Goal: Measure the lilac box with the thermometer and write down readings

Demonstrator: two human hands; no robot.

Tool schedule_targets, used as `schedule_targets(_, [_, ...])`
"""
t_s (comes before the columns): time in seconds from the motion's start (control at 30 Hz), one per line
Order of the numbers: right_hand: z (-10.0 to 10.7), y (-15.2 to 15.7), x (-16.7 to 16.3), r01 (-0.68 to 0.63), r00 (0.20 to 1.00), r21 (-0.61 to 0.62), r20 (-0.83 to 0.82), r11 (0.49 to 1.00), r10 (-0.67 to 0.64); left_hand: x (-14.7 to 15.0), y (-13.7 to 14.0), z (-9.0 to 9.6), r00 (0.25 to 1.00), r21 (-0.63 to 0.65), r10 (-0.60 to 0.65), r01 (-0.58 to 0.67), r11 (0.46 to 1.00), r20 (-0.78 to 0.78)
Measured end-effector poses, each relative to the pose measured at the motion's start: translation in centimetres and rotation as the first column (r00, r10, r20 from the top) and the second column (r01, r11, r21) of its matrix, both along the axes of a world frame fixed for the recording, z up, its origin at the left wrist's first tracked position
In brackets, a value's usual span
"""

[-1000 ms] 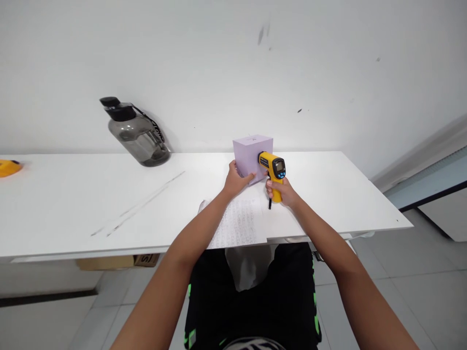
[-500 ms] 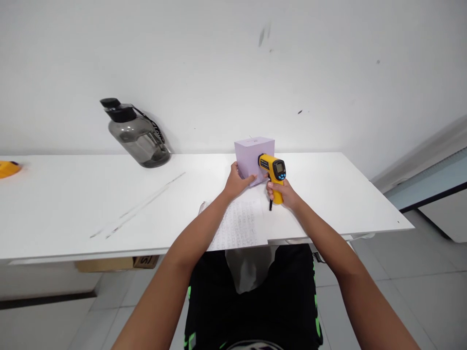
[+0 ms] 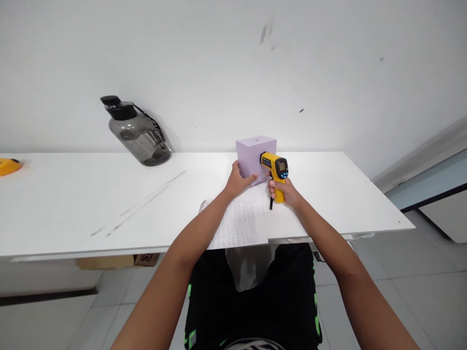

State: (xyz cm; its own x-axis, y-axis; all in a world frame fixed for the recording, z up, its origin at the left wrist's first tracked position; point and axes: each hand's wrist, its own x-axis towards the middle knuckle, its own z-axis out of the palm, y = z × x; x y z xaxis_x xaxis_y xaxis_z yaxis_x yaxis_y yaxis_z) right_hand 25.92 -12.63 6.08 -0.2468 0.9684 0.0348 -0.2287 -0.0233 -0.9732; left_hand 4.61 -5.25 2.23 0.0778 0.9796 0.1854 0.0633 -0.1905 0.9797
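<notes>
One left hand (image 3: 239, 183) is gripping the box (image 3: 251, 158); remotely, I am seeing the right hand (image 3: 287, 192) gripping a thermometer (image 3: 274, 164) before the box.

1 pale purple box (image 3: 250, 158) is gripped at its lower left by the left hand (image 3: 239, 182), its dark-marked top facing up. 1 yellow-and-black thermometer gun (image 3: 274, 163) is clasped by its handle in the right hand (image 3: 291, 192), its muzzle pointed at the box, its screen and blue buttons turned back above that hand.
</notes>
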Motion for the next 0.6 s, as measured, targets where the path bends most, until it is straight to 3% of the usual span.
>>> schedule_targets(0.6, [0.09,-0.01,0.21,-0.012,1.000,-0.014,0.011,1.000,0.012,0.03,-0.14,0.50,1.000,-0.009,-0.018,0.018,1.000,-0.012])
